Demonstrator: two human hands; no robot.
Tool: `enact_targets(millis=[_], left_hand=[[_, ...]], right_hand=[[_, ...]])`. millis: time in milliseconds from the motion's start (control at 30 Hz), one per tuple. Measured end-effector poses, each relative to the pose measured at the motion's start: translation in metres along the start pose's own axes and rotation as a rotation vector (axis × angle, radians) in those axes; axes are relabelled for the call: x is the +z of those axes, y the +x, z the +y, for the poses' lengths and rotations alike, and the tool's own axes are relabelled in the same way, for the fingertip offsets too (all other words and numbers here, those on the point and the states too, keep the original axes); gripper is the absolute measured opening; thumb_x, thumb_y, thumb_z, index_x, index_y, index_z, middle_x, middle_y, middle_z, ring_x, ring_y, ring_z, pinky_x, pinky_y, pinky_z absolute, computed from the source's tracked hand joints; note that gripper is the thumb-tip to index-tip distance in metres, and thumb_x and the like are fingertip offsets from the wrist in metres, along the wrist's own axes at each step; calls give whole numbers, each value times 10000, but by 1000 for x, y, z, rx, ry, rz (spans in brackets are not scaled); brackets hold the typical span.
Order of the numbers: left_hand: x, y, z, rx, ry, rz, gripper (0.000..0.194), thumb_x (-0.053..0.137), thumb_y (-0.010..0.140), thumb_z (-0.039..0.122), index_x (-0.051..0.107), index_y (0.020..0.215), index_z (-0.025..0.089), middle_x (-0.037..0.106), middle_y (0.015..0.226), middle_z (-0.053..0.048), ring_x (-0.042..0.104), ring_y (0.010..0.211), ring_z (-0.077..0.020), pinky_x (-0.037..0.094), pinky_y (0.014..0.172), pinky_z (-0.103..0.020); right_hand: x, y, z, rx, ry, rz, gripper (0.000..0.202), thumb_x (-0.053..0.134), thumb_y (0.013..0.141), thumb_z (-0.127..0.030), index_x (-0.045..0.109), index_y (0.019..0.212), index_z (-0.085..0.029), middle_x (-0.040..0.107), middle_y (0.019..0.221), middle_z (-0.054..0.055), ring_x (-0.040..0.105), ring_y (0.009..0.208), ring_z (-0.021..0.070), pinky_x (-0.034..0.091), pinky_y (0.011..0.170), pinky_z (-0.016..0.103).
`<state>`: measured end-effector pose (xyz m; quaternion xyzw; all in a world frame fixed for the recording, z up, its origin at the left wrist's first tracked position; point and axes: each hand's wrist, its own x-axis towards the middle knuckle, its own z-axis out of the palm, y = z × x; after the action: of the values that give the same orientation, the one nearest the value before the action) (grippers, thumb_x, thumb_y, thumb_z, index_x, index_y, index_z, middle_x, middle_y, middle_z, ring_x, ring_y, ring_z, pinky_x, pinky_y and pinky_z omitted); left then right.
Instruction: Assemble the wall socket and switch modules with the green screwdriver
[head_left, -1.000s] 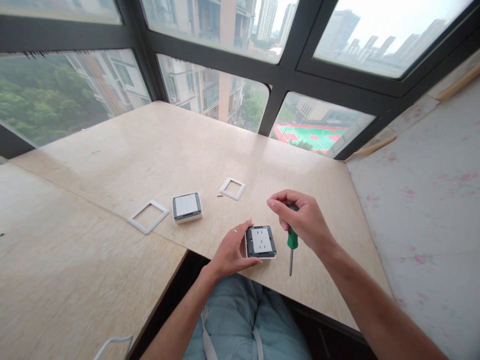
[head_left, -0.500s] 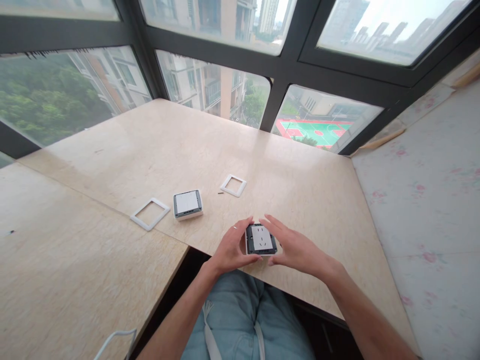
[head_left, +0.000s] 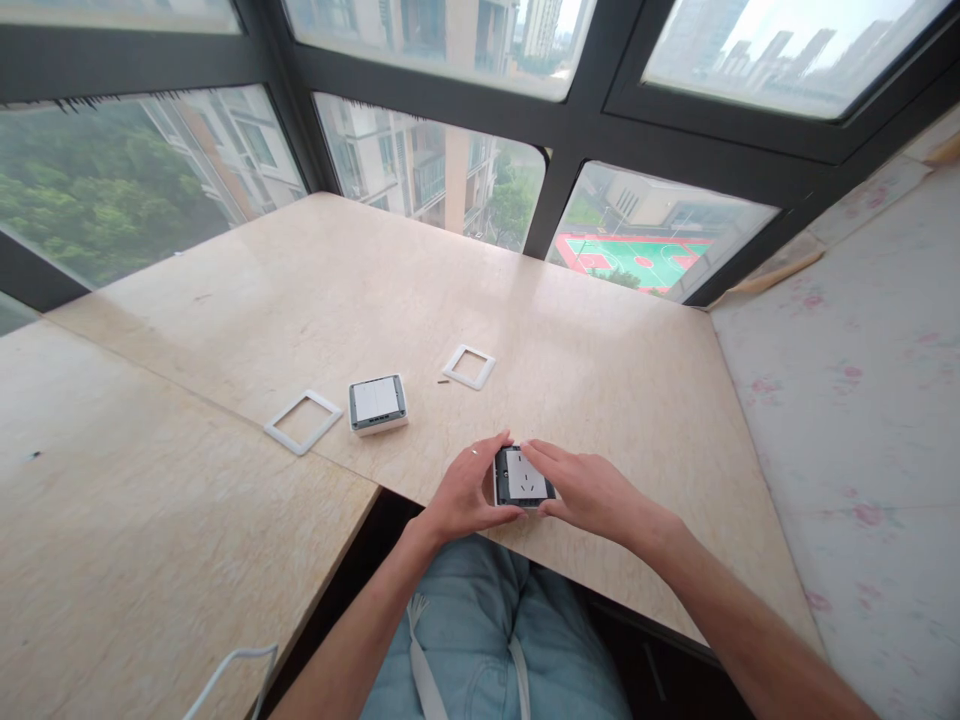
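Note:
A wall socket [head_left: 526, 476] with a white face and dark grey surround sits at the near edge of the table, its slots facing up. My left hand [head_left: 472, 487] grips its left side, thumb at the near edge and fingers at the far edge. From the right, my right hand [head_left: 589, 490] closes on the same socket, fingers over its far right corner and thumb at the near side. The socket's right end is partly hidden by that hand.
A boxed wall switch [head_left: 377, 400] lies left of my hands, beside a larger white frame [head_left: 277, 433]. Farther back are a smaller white frame [head_left: 450, 372] and a small thin piece [head_left: 443, 381]. A white cable [head_left: 232, 657] crosses the lower left. Windows and a papered wall border the table [head_left: 637, 390].
My right hand has moved in and closed on the socket's right side; before, its fingers were spread around it. My left hand keeps its hold.

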<state>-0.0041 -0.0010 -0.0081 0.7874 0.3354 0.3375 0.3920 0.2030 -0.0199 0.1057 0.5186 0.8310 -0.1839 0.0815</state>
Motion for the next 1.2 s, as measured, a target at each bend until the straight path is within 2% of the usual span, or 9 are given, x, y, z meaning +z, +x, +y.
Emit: enact_targets(millis=[200, 367, 500, 633, 767, 1000, 1200], left_hand=[[-1, 0, 2, 21, -28, 0, 1042, 857, 714, 488, 270, 1555, 304, 531, 1469, -128, 509, 1348, -334, 396, 1127, -528], [-2, 2, 1, 25, -68, -8, 1089, 872, 667, 546, 283, 1553, 314, 541, 1455, -129, 514, 1334, -344, 390, 1122, -539], [-3, 2, 0, 19, -77, -34, 1118, 891, 618, 573, 317, 1540, 309, 524, 1469, -142, 493, 1350, -367, 375, 1131, -548], [-5, 3, 1, 26, -66, -42, 1064, 870, 672, 547, 307, 1542, 304, 527, 1469, -135, 504, 1339, -350, 387, 1121, -528], [-5, 2, 3, 31, -63, -36, 1044, 867, 691, 516, 300, 1542, 305, 534, 1464, -126, 508, 1334, -336, 387, 1121, -518], [-5, 2, 4, -3, -46, -53, 1045, 865, 674, 545, 334, 1531, 274, 496, 1498, -160, 474, 1375, -365, 369, 1141, -545], [-6, 2, 5, 16, -35, -63, 1076, 876, 649, 566, 340, 1530, 256, 511, 1489, -165, 488, 1369, -363, 367, 1146, -531]], right_hand=[[6, -6, -2, 36, -37, 12, 731, 768, 795, -213, 444, 1450, -190, 513, 1482, 188, 711, 1062, 368, 599, 800, 475], [4, -3, -1, 37, -26, 16, 736, 794, 778, -246, 454, 1427, -176, 544, 1433, 189, 723, 1007, 351, 595, 759, 453], [2, -2, 2, 23, 18, 32, 679, 810, 763, -254, 503, 1364, -174, 579, 1399, 167, 700, 1066, 348, 586, 780, 433], [3, -3, 2, 49, 11, 46, 637, 801, 772, -265, 527, 1341, -179, 589, 1389, 168, 685, 1092, 350, 573, 807, 444], [2, -2, -2, 67, 4, 24, 623, 785, 777, -273, 523, 1333, -165, 565, 1387, 189, 699, 1019, 339, 556, 760, 431], [-9, 5, -4, 59, 54, -63, 619, 761, 740, -283, 517, 1297, -166, 585, 1229, 142, 679, 867, 263, 469, 648, 336], [-2, 3, 0, 33, 87, -39, 701, 747, 709, -354, 475, 1326, -162, 554, 1181, 124, 644, 832, 232, 437, 632, 315]])
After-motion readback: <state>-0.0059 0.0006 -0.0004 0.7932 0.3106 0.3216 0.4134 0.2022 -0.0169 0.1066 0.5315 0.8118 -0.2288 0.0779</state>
